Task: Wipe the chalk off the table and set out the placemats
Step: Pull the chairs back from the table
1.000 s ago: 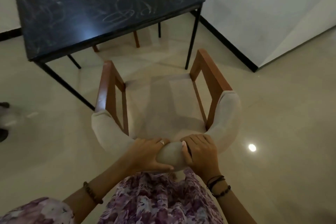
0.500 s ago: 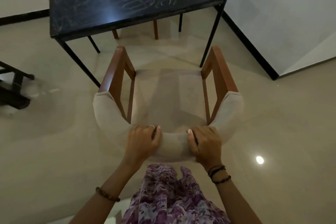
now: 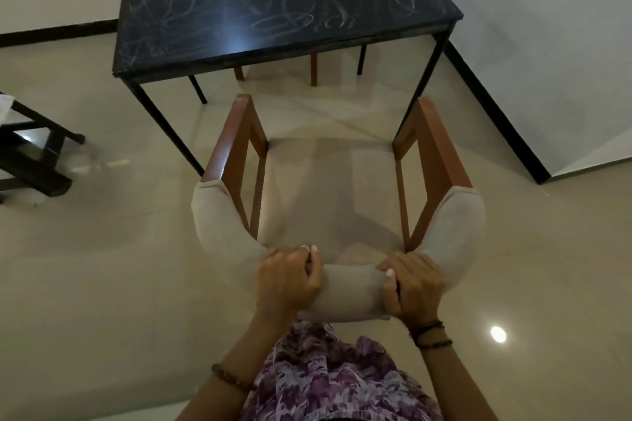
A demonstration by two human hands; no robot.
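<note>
The black table (image 3: 273, 10) stood against the far wall, its top scrawled all over with white chalk loops (image 3: 290, 17), none of it wiped as far as I could see. No placemats lay on it, nor could I spot any in the room, nor a cloth for wiping. So the job proper looked barely begun, both the cleaning and the setting-out yet to do.

Just short of the table sat an armchair (image 3: 328, 188) with wooden arms and a padded, curved back, its seat facing the table. Another chair's legs (image 3: 313, 70) showed beneath the far side. A dark stand (image 3: 34, 161) stood off to the left.

The person stood behind the armchair, left hand (image 3: 287, 280) and right hand (image 3: 408, 284) both wrapped tightly round its padded backrest, bead bracelets (image 3: 429, 333) on the wrists.
</note>
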